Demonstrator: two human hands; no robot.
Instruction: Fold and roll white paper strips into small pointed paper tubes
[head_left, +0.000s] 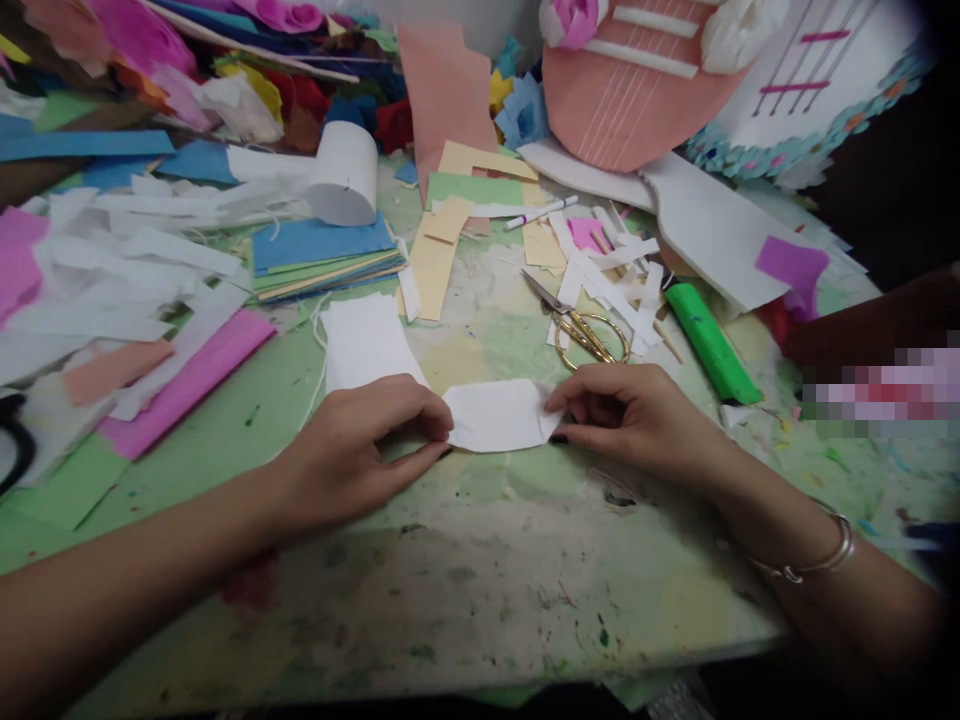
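Observation:
A small piece of white paper is stretched between my two hands, just above the table or resting on it; I cannot tell which. Its corners are cut or folded at an angle. My left hand pinches the left end between thumb and fingers, and my right hand pinches the right end the same way. Behind my left hand lies a stack of white paper pieces. Gold-handled scissors lie beyond my right hand, blades pointing away to the left.
White paper strips pile up at the left beside a pink paper roll. A blue and green paper stack and a white cylinder stand behind. On the right are a green wrapped stick and a pink guitar-like cutout.

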